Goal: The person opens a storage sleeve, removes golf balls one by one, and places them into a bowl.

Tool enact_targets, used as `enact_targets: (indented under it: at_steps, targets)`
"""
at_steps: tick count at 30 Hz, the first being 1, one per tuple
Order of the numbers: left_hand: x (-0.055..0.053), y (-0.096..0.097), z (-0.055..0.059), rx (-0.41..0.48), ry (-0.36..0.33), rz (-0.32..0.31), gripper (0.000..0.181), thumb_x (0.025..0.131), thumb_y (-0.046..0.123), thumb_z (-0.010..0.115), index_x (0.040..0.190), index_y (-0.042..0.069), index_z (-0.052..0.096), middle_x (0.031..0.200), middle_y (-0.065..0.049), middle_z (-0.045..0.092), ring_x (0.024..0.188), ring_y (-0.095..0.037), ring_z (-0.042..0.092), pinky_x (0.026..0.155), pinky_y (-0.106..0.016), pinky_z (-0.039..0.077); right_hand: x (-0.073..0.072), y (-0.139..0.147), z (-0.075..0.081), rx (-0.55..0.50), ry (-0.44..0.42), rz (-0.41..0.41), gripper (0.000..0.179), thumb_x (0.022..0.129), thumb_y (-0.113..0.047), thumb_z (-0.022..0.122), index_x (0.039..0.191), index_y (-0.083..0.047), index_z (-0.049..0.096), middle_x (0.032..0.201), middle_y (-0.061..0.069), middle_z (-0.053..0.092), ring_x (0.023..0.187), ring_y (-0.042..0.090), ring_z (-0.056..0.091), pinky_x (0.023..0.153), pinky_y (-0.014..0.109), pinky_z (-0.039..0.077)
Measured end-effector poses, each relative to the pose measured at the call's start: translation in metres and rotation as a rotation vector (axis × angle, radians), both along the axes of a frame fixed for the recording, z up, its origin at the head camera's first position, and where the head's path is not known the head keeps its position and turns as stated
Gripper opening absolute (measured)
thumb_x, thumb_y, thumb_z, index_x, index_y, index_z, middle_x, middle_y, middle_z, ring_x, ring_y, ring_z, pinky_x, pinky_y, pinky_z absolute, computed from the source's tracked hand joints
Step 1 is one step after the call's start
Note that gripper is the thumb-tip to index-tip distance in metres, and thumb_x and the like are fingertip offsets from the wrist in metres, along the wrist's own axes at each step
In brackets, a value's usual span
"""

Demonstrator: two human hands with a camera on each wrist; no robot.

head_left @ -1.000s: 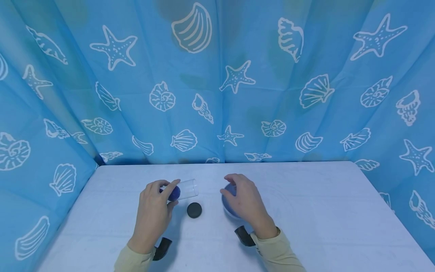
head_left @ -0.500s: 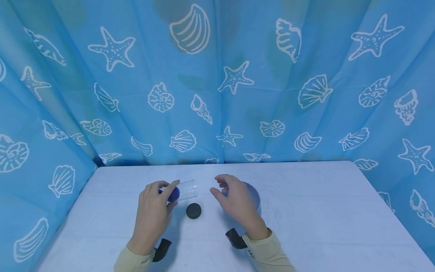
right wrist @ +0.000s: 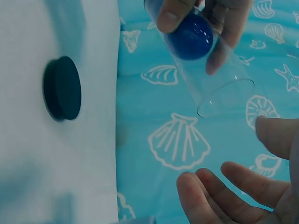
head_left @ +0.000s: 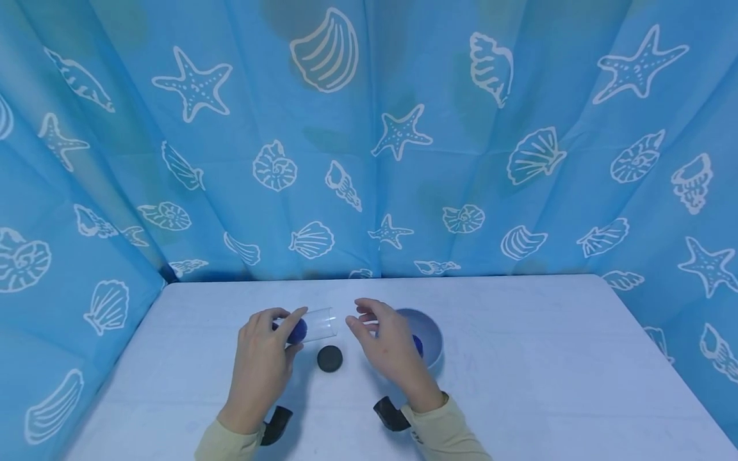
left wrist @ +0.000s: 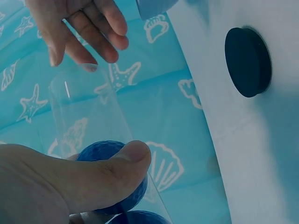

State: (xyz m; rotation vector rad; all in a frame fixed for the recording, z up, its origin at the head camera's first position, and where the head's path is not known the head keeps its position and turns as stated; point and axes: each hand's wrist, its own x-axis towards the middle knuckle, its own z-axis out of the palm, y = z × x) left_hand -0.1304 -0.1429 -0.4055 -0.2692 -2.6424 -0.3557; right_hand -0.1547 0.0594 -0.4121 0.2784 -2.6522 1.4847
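Observation:
My left hand (head_left: 262,362) grips a clear plastic tube (head_left: 321,324) lying nearly level, its open end pointing right. Inside, under the thumb, sits a blue dimpled golf ball (left wrist: 112,161); part of a second blue ball (left wrist: 140,218) shows behind it in the left wrist view. My right hand (head_left: 389,346) hovers just right of the tube's mouth, thumb and fingers loosely spread with nothing between them. Behind it stands a blue-grey bowl (head_left: 432,326), partly hidden by the hand, with a blue ball (head_left: 418,346) in it.
A round black lid (head_left: 330,358) lies on the white-covered table (head_left: 548,384) below the tube. A blue curtain (head_left: 369,141) with white shell and starfish prints hangs along the back and sides. Black curved pieces (head_left: 392,414) stick out at both wrists.
My right hand has moved left from over the bowl towards the tube's open end, uncovering the bowl and the ball in it. The left hand and tube have stayed nearly still.

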Motion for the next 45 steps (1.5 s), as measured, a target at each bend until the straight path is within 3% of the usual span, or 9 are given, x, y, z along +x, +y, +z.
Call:
enact_targets:
  at_steps: [9,23,45]
  targets:
    - [0.001,0.0,0.002,-0.018,-0.003,0.015,0.061,0.072,0.005,0.091,0.128,0.013,0.069,0.116,-0.019,0.062,0.112,-0.039,0.056,0.097,-0.058,0.045,0.002,-0.005,-0.005,-0.122,-0.012,0.081,0.049,0.103,-0.041,0.057,0.139,-0.008,0.056,0.132,0.008,0.062,0.117,0.021,0.061,0.099,0.038,0.052]
    - [0.002,0.001,0.001,-0.024,-0.028,0.021,0.062,0.072,0.006,0.091,0.129,0.015,0.068,0.119,-0.018,0.062,0.114,-0.039,0.055,0.1,-0.057,0.044,0.004,-0.011,-0.005,-0.185,-0.072,0.09,0.05,0.101,-0.042,0.059,0.142,-0.012,0.055,0.134,0.004,0.062,0.119,0.019,0.06,0.1,0.038,0.051]
    - [0.001,0.004,0.0,-0.045,-0.024,0.012,0.061,0.073,0.005,0.09,0.129,0.015,0.068,0.119,-0.019,0.061,0.114,-0.038,0.054,0.102,-0.057,0.042,0.002,-0.015,-0.012,-0.306,-0.115,0.139,0.042,0.098,-0.033,0.067,0.135,-0.012,0.061,0.13,0.009,0.064,0.114,0.021,0.063,0.096,0.034,0.054]
